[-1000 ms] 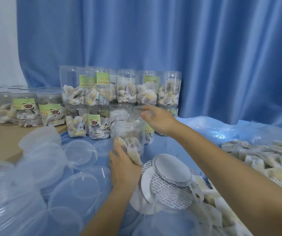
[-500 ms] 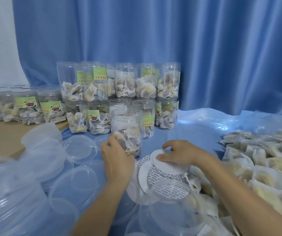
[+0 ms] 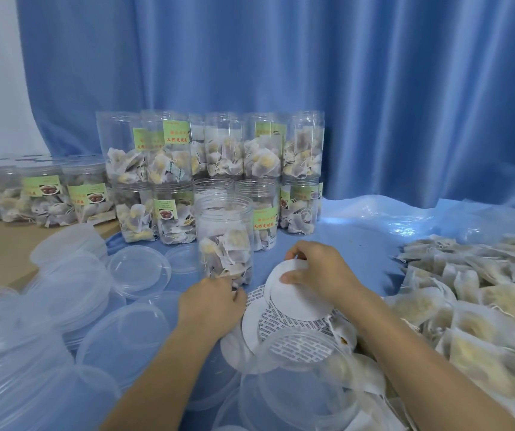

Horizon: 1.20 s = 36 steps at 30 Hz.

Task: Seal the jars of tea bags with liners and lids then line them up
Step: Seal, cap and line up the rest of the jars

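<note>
An open clear jar [image 3: 224,241] half full of tea bags stands upright on the blue cloth in front of the stacked jars. My left hand [image 3: 211,304] rests just below its base, fingers curled, no longer around the jar. My right hand [image 3: 318,272] pinches a round white liner [image 3: 293,298] and lifts its far edge off the pile of liners [image 3: 284,334]. Whether the left fingertips touch the pile of liners is unclear.
Sealed jars [image 3: 206,175] stand two high against the blue curtain, with a lower row [image 3: 63,197] to the left. Clear lids [image 3: 94,306] lie spread at the left. Loose tea bags [image 3: 474,300] heap at the right. Another open jar [image 3: 309,377] sits near me.
My right hand came down from the jar's mouth to the liner pile and picked up one liner. My left hand let go of the jar and dropped below its base.
</note>
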{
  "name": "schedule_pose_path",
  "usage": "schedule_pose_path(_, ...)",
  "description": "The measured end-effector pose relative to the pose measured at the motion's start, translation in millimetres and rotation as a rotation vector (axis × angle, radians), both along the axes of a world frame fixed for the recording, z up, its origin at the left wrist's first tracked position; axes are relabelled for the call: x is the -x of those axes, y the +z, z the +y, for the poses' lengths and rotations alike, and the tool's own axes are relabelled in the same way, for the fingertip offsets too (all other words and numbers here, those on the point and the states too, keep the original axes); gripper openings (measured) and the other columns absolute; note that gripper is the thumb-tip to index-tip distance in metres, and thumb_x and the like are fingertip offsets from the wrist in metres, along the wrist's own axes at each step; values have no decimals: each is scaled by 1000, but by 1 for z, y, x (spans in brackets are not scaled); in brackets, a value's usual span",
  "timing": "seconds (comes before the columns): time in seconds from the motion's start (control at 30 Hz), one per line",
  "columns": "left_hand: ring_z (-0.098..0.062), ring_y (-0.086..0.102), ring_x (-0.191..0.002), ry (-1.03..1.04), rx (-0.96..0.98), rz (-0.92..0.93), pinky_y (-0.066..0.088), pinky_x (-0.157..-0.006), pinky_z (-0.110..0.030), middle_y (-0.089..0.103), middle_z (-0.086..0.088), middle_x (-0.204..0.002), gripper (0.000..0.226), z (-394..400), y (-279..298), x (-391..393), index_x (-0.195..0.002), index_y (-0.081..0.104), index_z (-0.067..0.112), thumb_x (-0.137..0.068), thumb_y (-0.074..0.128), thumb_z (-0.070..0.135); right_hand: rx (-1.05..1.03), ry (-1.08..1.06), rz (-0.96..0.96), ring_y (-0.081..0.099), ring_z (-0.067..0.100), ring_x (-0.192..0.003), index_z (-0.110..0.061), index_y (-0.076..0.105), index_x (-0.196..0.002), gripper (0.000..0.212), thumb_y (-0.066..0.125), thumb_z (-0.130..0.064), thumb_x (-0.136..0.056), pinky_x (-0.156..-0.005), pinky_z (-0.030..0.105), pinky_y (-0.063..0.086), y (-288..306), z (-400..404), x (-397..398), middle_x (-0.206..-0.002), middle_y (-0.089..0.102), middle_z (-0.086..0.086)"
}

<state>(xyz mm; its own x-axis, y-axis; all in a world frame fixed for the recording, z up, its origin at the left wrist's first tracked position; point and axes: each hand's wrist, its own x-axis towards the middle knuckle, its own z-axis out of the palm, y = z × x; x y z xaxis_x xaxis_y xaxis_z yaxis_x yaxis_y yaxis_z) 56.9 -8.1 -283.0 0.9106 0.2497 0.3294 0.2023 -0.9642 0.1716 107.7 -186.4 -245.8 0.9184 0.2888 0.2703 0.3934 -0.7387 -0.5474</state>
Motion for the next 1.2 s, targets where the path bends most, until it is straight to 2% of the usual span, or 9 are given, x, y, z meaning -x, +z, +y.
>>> schedule_pose_path(0.17, -27, 60, -82, -11, 33, -101, 37, -65, -28, 67, -7, -91, 46, 0, 0, -2, -77, 61, 18, -95, 29, 46, -109, -57, -23, 58, 17, -99, -16, 66, -94, 8, 64, -21, -87, -86, 31, 46, -1, -2, 0, -102, 66, 3)
schedule_pose_path(0.33, -35, 63, -78, 133, 94, -334, 38, -61, -30, 68, -15, -76, 64, 3, 16, 4, -78, 70, 9, -97, 22, 47, -188, -141, -106, 63, 17, -89, -19, 67, -87, 10, 68, -28, -85, -81, 30, 49, 0, -1, 3, -89, 70, 3)
schedule_pose_path(0.47, -35, 60, -77, 211, 390, -467, 37, -62, -32, 67, -18, -74, 74, 15, 20, 5, -74, 71, 6, -98, 15, 47, -217, -154, -160, 63, 20, -90, -17, 64, -87, 16, 68, -32, -84, -78, 30, 48, -2, 0, 5, -89, 69, 4)
schedule_pose_path(0.57, -30, 60, -63, 234, 816, -591, 42, -64, -34, 64, -15, -57, 74, 21, 22, 5, -61, 67, 15, -98, 12, 45, -308, -126, -192, 56, 19, -106, -27, 58, -76, 14, 67, -33, -85, -83, 28, 40, -1, 2, 8, -103, 64, -1)
schedule_pose_path(0.7, -28, 52, -39, 280, 1268, -746, 46, -60, -36, 53, -10, -44, 63, 21, 26, 0, -52, 56, 13, -96, 19, 38, -617, -153, -257, 53, -1, -68, -31, 58, -72, 16, 68, -31, -84, -61, 5, 35, 12, 6, 14, -66, 58, -13)
schedule_pose_path(0.83, -27, 48, -38, 313, 1437, -788, 41, -56, -35, 44, 0, -28, 58, 20, 26, -4, -53, 54, 12, -94, 22, 36, -918, -103, -247, 56, -10, -60, -34, 61, -82, 13, 69, -24, -84, -61, 8, 41, 25, 7, 20, -64, 65, -10)
schedule_pose_path(0.93, -29, 51, -45, 352, 1488, -810, 41, -54, -34, 51, -6, -42, 56, 21, 26, -6, -52, 54, 12, -94, 23, 32, -1086, 173, -141, 65, 2, -72, -28, 67, -98, 25, 70, -9, -82, -71, 19, 52, 37, 14, 28, -76, 71, -6)
schedule_pose_path(1.03, -31, 51, -63, 434, 1537, -808, 43, -54, -35, 53, -9, -59, 51, 26, 28, -10, -52, 54, 14, -93, 25, 28, -981, 355, -158, 67, 5, -77, -33, 75, -83, 25, 75, -9, -76, -72, 17, 52, 44, 21, 40, -83, 74, -9)
schedule_pose_path(1.2, -29, 47, -59, 488, 1660, -770, 35, -44, -28, 53, -11, -65, 49, 31, 30, -11, -55, 53, 14, -93, 26, 28, -496, 437, -434, 60, -4, -71, -30, 74, -80, 19, 77, -11, -76, -69, 13, 49, 37, 34, 52, -76, 69, -19)
